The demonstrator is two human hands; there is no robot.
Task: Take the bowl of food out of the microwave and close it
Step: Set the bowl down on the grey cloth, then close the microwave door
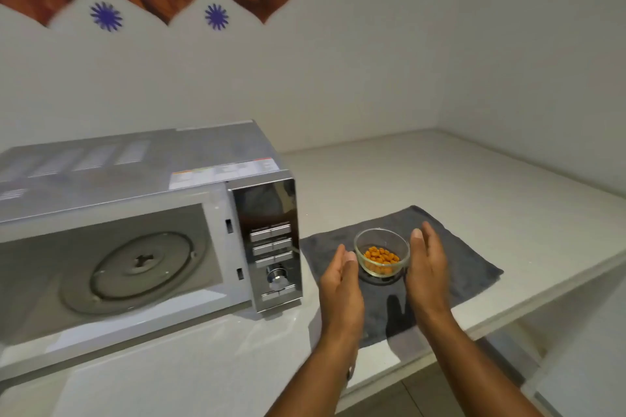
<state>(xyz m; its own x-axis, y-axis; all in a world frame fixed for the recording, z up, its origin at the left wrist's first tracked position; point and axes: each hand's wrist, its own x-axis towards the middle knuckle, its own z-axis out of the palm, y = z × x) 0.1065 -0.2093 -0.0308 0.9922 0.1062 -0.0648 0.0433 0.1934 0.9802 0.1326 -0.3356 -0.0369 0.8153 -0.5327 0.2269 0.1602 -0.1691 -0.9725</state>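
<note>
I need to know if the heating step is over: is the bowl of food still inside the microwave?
No, the bowl sits on the grey cloth beside the microwave, whose cavity holds only the turntable.

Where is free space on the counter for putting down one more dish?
Free: the counter behind and right of the grey cloth, up to the walls. Crowded: the cloth around the bowl, flanked by left hand and right hand, beside the microwave.

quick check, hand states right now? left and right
Left hand: open, flat, beside the glass bowl, no grip on it.
Right hand: open, on the bowl's other side, holding nothing; contact cannot be told.
</note>
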